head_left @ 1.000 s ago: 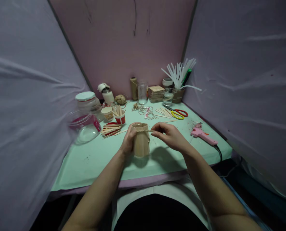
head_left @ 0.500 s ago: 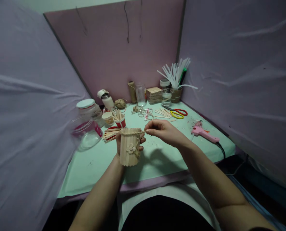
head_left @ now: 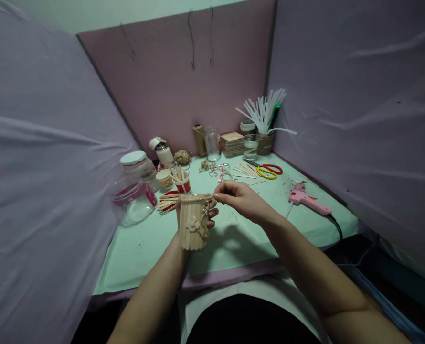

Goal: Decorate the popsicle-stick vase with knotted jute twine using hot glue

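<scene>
Above the table (head_left: 144, 253)'s near part, the left hand (head_left: 212, 215) grasps the cup (head_left: 188, 236) from behind, likely steadying it; the right hand (head_left: 239, 197)'s thumb and forefinger pinch cord (head_left: 197, 196) at its rim, presumably for tension.

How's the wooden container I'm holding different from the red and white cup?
The pale round wooden container is in the left hand; the red and white cup stands on the green tabletop. The container has sticks and a flower outside; the cup holds loose sticks inside. Both feature sticks.
</scene>
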Demonstrator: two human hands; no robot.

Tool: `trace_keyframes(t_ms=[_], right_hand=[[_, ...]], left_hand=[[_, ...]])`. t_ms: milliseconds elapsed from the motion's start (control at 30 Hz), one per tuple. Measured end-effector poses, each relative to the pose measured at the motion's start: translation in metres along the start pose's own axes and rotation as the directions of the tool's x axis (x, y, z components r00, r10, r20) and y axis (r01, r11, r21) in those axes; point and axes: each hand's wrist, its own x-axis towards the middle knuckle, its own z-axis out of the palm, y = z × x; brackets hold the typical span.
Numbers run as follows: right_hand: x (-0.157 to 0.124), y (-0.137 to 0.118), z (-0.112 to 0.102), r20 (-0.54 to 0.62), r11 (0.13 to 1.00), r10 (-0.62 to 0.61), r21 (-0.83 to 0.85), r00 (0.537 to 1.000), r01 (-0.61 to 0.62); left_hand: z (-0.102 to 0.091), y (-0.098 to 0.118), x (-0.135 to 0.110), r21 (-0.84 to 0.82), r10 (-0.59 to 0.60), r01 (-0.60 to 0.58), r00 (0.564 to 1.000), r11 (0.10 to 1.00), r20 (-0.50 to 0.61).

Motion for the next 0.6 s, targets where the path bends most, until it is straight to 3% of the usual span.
trace_keyframes(t_ms=[300,600], right_hand=[[0.004,0.006,0.000,0.008,1.000,0.028,0.013,1.000,-0.028],[0.007,0.011,0.003,-0.011,0.998,0.070,0.002,0.997,-0.070]], left_hand=[[0.002,-0.002,0.000,-0.055,0.009,-0.007,1.000,0.998,0.025],[-0.016,-0.005,0.004,-0.065,0.006,-0.008,1.000,0.998,-0.019]])
